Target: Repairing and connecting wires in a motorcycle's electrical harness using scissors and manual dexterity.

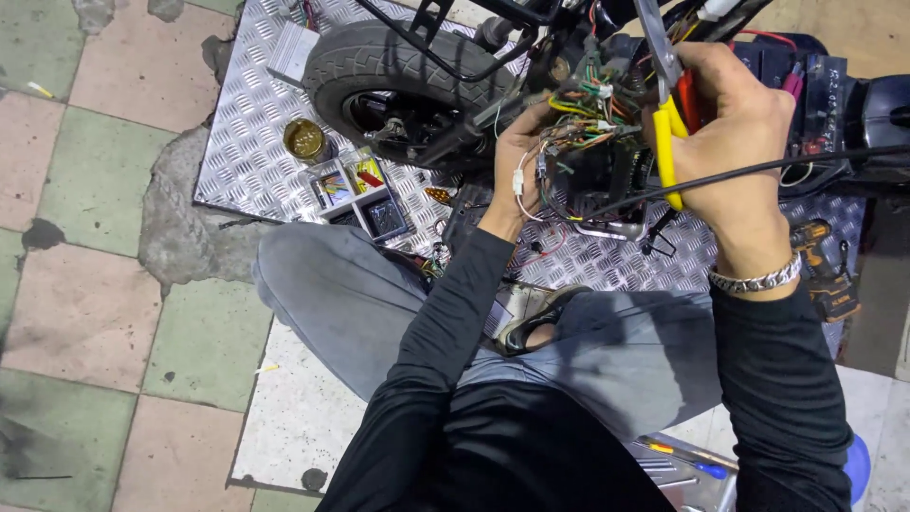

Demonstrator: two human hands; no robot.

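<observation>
Two hands busy here: our right hand (735, 142) is clenched around the yellow-handled metal pliers (666, 123), up by the tangled bundle of coloured wires (583, 118) behind the black rubber tyre (398, 57). Our left hand (521, 156) is curled into those wires, pinching some. Left of it, a small clear plastic parts box (365, 194) and round brass-coloured tin (305, 140) sit on the checker-plate metal sheet (251, 142).

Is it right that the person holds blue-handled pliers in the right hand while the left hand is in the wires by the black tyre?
Not quite. The head view shows the pliers in the right hand have yellow handles, not blue. The left hand is indeed in the wires by the black tyre.
</observation>
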